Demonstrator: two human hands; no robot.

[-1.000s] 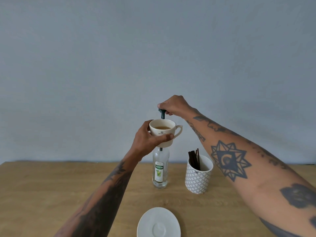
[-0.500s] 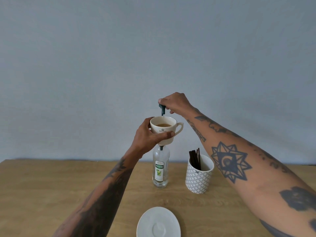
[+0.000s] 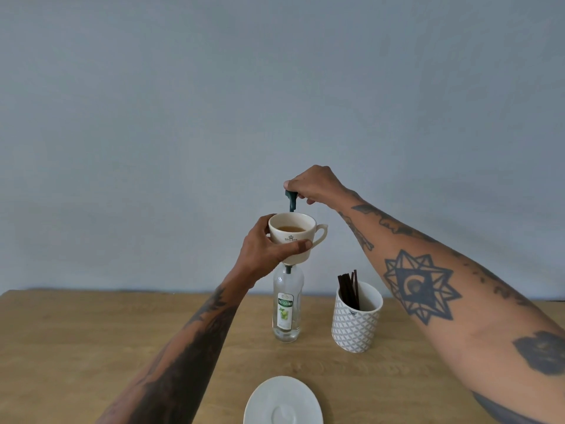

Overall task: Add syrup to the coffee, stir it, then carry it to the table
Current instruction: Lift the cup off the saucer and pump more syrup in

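The right hand (image 3: 315,186) pinches the dark green pump head (image 3: 291,201) from above, fingers clenched over its top, nozzle pointing down just behind the cup's far rim. The left hand (image 3: 266,249) grips the cup (image 3: 292,235) around its body, thumb across the front, handle turned to the right and left free. The cup is held in the air directly over the bottle (image 3: 287,307), hiding the bottle's neck, with brown coffee (image 3: 288,229) low inside it.

Against the pictures from a second ago, the pump head and the right hand sit higher, and the cup has come up slightly with them. That reads as the plunger returning after a press, so one dose of syrup has probably gone in, or the stroke is being reset for another; no stream shows at the nozzle.

Stirring is not yet begun. The dark sticks (image 3: 350,289) stand untouched in the patterned pot (image 3: 356,322) just right of the bottle, and the saucer (image 3: 282,403) lies bare at the near edge of the wooden top (image 3: 91,338).
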